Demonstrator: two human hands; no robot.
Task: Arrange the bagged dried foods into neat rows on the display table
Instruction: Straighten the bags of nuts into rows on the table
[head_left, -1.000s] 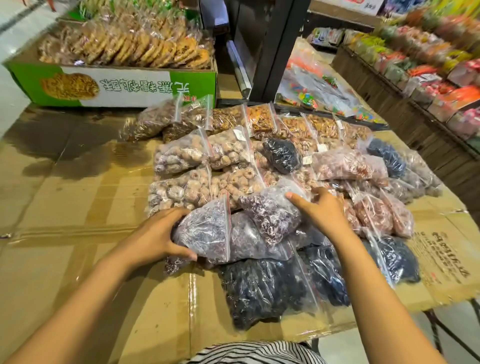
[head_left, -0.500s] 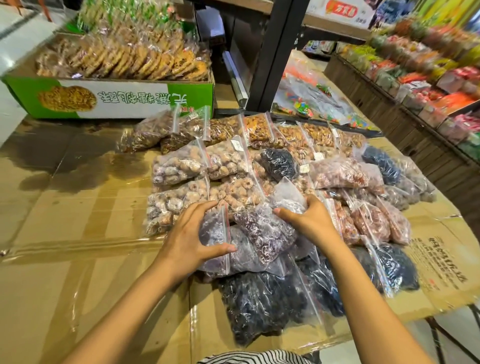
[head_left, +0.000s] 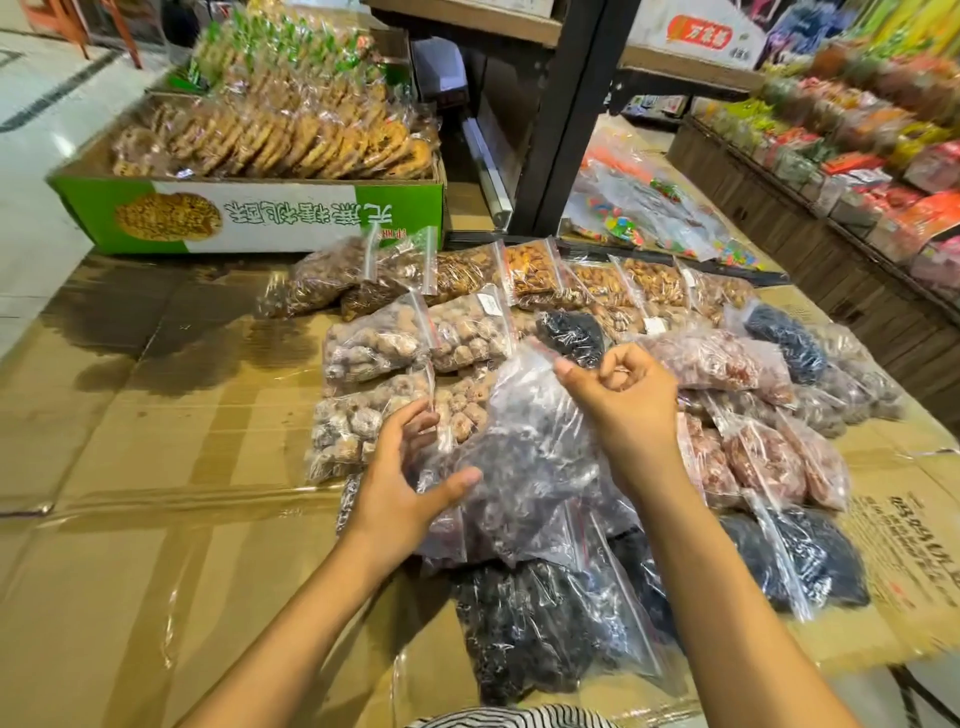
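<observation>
A person's right hand (head_left: 623, 410) pinches the top seam of a bag of purplish dried fruit (head_left: 530, 447), held up over the pile well to the near side of the green biscuit carton (head_left: 322, 218). The left hand (head_left: 400, 488) curls thumb and fingers round the bag's lower left edge. The step looks like lifting one bag free to re-seat it, and the next move likely calls for a slot squared with the rows nearer the carton. Bare cardboard on the display table (head_left: 130, 519) lies open just on the carton's near side. Farthest from the carton, black-fruit bags (head_left: 545, 623) sit close to the table's edge.
</observation>
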